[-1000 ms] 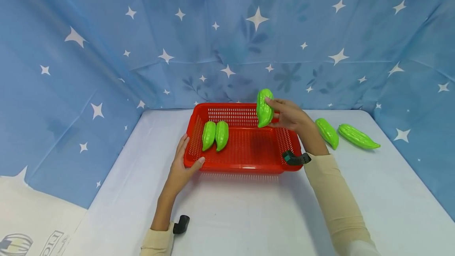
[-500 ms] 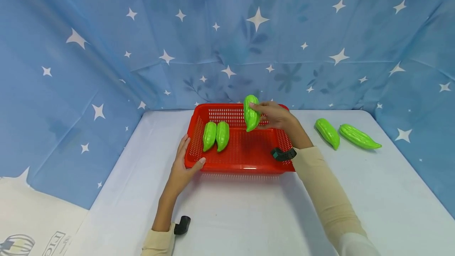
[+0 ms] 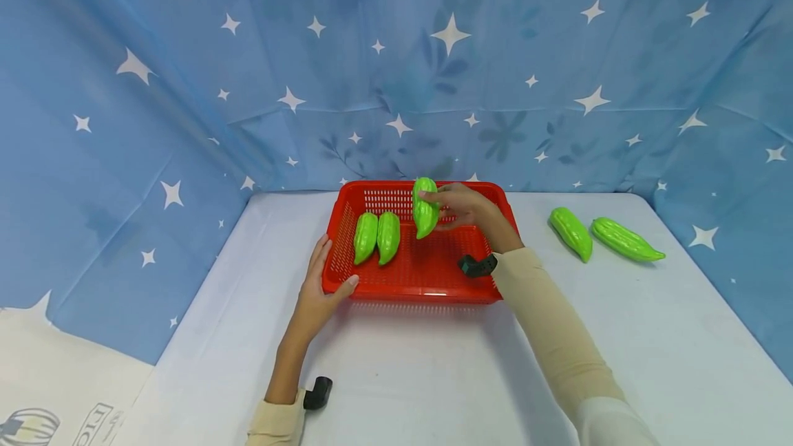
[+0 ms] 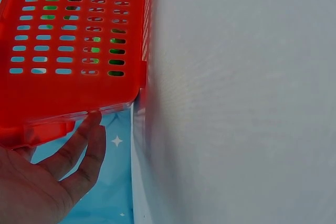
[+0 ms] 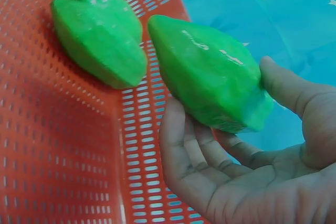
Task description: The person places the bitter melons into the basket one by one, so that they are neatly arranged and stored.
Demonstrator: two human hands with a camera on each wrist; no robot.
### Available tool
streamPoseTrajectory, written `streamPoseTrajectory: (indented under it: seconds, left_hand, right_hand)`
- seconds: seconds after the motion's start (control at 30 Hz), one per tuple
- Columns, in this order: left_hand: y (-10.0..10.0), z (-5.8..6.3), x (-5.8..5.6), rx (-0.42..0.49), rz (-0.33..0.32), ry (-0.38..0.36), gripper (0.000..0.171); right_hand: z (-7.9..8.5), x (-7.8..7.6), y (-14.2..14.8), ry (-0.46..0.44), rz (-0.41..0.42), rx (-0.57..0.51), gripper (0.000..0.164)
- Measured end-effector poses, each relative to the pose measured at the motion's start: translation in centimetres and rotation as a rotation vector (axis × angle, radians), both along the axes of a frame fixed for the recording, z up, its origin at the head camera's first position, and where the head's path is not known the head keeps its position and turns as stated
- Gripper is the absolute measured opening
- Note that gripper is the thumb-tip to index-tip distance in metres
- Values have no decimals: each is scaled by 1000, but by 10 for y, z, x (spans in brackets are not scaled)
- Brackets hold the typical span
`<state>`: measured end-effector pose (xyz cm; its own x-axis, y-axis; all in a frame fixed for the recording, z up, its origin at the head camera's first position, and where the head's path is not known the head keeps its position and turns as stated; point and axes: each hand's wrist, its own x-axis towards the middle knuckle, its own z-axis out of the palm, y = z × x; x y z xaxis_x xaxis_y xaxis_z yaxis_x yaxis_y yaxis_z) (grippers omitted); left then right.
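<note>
A green bitter melon [image 3: 425,210] is pinched between the thumb and fingers of my right hand [image 3: 461,205], held up over the middle of the red basket [image 3: 427,291]. Its pointed end faces down toward me. My left hand [image 3: 316,298] rests at the basket's front left corner, fingers spread along the outer side and thumb on the rim; in the left wrist view, straight fingertips touch the basket's wall. Inside the basket, at its left side, a bitter melon [image 3: 365,238] and another bitter melon [image 3: 388,237] lie side by side.
On the white table [image 3: 409,370], right of the basket, lie a bitter melon [image 3: 571,233] and another bitter melon [image 3: 626,239]. A blue curtain [image 3: 396,74] with white stars hangs behind the table. Dark wrist cameras sit on both sleeves.
My right hand has carried the bitter melon left and lower, from the basket's back right toward its middle. The left hand and the other bitter melons have stayed in place.
</note>
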<state>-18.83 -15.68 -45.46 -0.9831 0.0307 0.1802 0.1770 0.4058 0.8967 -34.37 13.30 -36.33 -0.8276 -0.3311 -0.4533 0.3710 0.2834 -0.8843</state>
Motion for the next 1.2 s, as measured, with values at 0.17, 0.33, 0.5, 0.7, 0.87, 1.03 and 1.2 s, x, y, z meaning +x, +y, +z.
streamPoseTrajectory:
  seconds: [0.17, 0.33, 0.5, 0.7, 0.87, 1.03, 1.2]
  left_hand:
    - [0, 1, -3, -8, 0, -10, 89]
    - [0, 0, -2, -15, 1, 14, 89]
    - [0, -2, 1, -3, -4, 30, 88]
    - [0, -2, 2, -3, -1, 31, 88]
    - [1, -3, 0, -12, 4, 37, 88]
    - [1, -5, -1, -12, 2, 38, 86]
    - [1, -4, 0, -6, 6, 38, 86]
  right_hand:
    - [-7, -1, -6, -4, 4, 69, 33]
    - [-14, -4, -12, -35, 0, 148, 36]
    - [-21, -5, -18, -91, 3, 170, 37]
    - [-31, -7, -22, -116, 9, 185, 35]
    - [-37, -9, -25, -164, 23, 228, 45]
    - [-43, -10, -28, -194, 40, 242, 55]
    - [-48, -12, -32, -228, 46, 233, 59]
